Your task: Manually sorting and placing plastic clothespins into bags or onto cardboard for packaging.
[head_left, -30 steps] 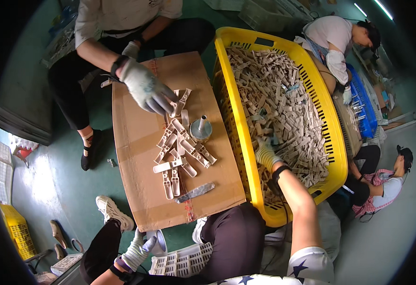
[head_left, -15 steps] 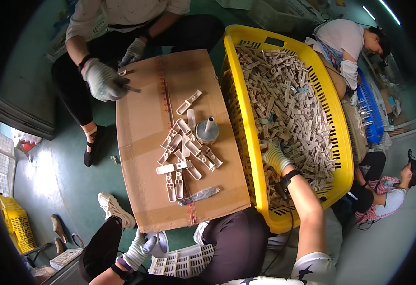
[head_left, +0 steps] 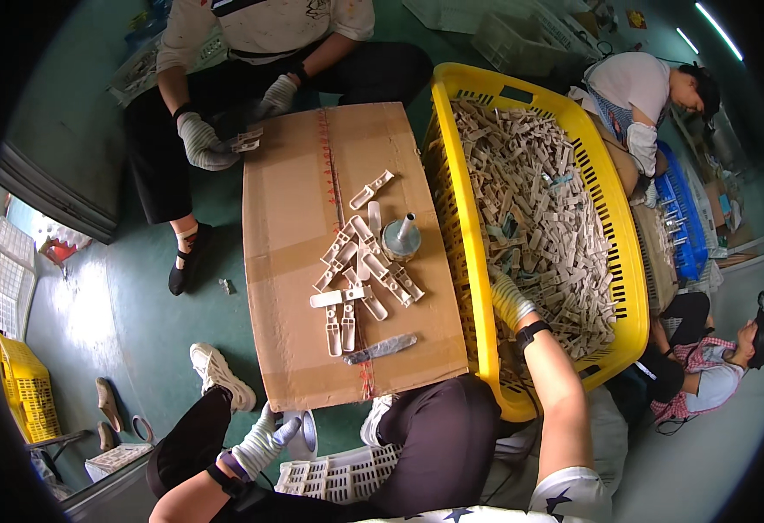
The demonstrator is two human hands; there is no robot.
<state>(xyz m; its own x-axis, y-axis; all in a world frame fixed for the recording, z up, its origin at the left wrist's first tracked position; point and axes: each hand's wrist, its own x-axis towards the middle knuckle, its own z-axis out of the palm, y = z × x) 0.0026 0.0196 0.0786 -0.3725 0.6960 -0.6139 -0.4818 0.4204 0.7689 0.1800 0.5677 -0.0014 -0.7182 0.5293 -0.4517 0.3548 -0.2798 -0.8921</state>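
Note:
My right hand [head_left: 510,301], in a striped glove, reaches into the large yellow basket [head_left: 464,228] beside its near-left wall. Small beige plastic pieces [head_left: 539,218] fill the basket; my right fingers are hidden down there. My left hand [head_left: 260,443], gloved too, is at the near-left corner of the cardboard box [head_left: 286,331], thumb apart from the fingers. Just right of its thumb is a pale roll [head_left: 304,436]. On the box lie several beige plastic clips [head_left: 347,253], a metal cylinder with an upright tube [head_left: 401,237] and a grey wrapped strip [head_left: 382,349].
Across the box, a co-worker's gloved hand [head_left: 203,144] holds beige pieces [head_left: 247,139]. Two other people sit at the right, near a blue basket [head_left: 682,205]. A white plastic crate [head_left: 338,475] stands between my legs. Another yellow basket [head_left: 29,392] is at far left.
The view has shifted a little, moving the box rightward in the picture. The co-worker's hand has drawn back from above the box to its far-left edge. My hands stay in nearly the same places.

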